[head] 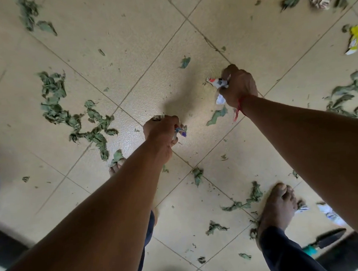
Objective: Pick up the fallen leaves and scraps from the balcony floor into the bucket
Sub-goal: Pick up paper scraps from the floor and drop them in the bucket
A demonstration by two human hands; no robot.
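Left hand (163,134) and right hand (238,84) each clutch crumpled scraps (218,82) above the floor (127,44), where leaves (53,94) lie scattered; bucket not in view, so a firm grip is advised until both are over it.

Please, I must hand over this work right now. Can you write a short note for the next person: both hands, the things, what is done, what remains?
Left hand: grips wrapper scraps with leaf bits.
Right hand: grips crumpled paper scraps.
Bucket: not clearly in view.
Done: two handfuls are gathered but not yet dropped in.
Left: dry leaves all over the tiled floor, a yellow wrapper at the far right, and white scraps beside the right foot.
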